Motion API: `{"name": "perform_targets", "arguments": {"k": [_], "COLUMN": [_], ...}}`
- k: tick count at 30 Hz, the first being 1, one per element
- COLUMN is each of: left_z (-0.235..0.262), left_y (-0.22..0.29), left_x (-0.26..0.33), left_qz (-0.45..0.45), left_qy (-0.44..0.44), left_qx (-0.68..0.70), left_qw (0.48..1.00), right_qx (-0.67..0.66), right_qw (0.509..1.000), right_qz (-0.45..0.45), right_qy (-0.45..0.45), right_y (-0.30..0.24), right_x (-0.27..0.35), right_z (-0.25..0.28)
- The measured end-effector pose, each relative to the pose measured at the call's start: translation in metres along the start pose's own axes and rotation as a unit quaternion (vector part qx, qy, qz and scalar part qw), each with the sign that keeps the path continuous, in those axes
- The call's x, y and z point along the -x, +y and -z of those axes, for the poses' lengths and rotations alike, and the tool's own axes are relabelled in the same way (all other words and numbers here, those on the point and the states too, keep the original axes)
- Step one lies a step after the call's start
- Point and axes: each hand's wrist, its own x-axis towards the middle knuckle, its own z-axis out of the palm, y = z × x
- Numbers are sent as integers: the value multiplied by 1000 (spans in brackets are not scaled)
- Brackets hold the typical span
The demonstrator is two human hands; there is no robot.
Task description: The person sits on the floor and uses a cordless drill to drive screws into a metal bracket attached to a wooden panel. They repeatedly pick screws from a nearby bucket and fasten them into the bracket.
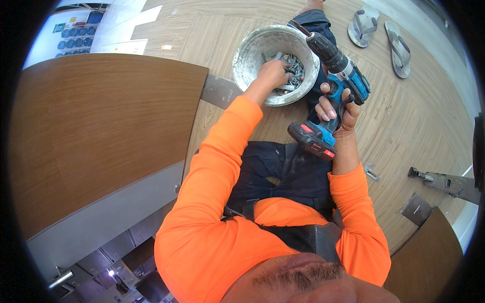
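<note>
At the upper centre of the head view, a smeared whitish bucket (pixel 246 60) is seen standing on the wood-patterned floor (pixel 166 28), with a pile of loose screws (pixel 297 76) held in its bottom. The left hand (pixel 273 76) is lowered inside the bucket, and its fingers are bent down among the screws; whether anything is pinched between them cannot be told. Right of the bucket, a blue-and-black cordless drill (pixel 347 74) is gripped by the right hand (pixel 349 117), whose fingers are wrapped around the handle below the drill body. The drill is tilted, its chuck (pixel 326 50) and dark bit (pixel 300 27) being pointed toward the upper left, across the bucket's far right rim as seen in the frame. Its battery pack (pixel 312 140), marked with red patches, is held above the dark trousers (pixel 283 171) near the centre. Both arms are covered by orange sleeves (pixel 214 151).

At the upper right, a pair of grey flip-flops (pixel 362 29) is left on the floor. Much of the left side is filled by a brown wooden panel (pixel 106 136), and a grey metal plate (pixel 220 91) is seen between its corner and the bucket. At the lower right, a second brown panel (pixel 429 257) is partly shown, with a metal fitting (pixel 417 209) at its upper end.
</note>
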Motion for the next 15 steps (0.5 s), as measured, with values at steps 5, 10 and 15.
{"name": "perform_targets", "arguments": {"k": [5,10,15], "left_z": [-8,7,16], "left_y": [-1,-6,-13], "left_x": [-6,-3,5], "left_qz": [6,-26,-11], "left_qy": [-49,-88,-112], "left_qx": [-33,-49,-49], "left_qw": [998,995,992], "right_qx": [-5,1,-11], "right_qw": [1000,1000,1000], "right_qz": [-1,3,1], "right_qy": [-5,0,-2], "right_y": [2,0,1], "right_x": [-2,-1,-1], "right_z": [-5,-5,-4]}}
